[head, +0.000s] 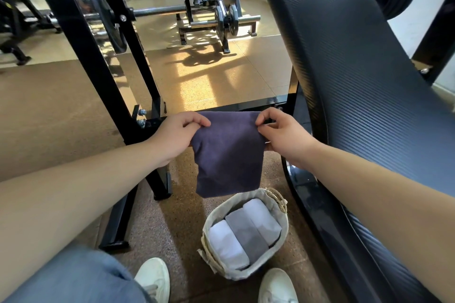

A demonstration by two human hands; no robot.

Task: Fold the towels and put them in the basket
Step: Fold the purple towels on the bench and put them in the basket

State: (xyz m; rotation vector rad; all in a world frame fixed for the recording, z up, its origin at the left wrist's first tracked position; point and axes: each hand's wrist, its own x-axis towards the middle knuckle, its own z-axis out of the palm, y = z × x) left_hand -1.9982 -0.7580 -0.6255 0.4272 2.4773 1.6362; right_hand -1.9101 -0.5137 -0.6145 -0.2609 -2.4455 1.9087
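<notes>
A dark blue towel (227,155) hangs folded in the air in front of me. My left hand (178,134) pinches its upper left corner and my right hand (283,135) pinches its upper right corner. The towel's lower edge hangs just above the far rim of a round woven basket (283,224) with a cloth lining, which stands on the floor between my feet. Inside the basket lie three folded towels side by side: a white towel (227,243), a grey towel (246,231) and another white towel (262,216).
A black padded gym bench (357,69) slopes along the right, close to the basket. A black steel rack frame (98,69) stands at the left, its crossbar just beyond my hands. My white shoes (154,278) flank the basket. Barbells and weight plates sit farther back.
</notes>
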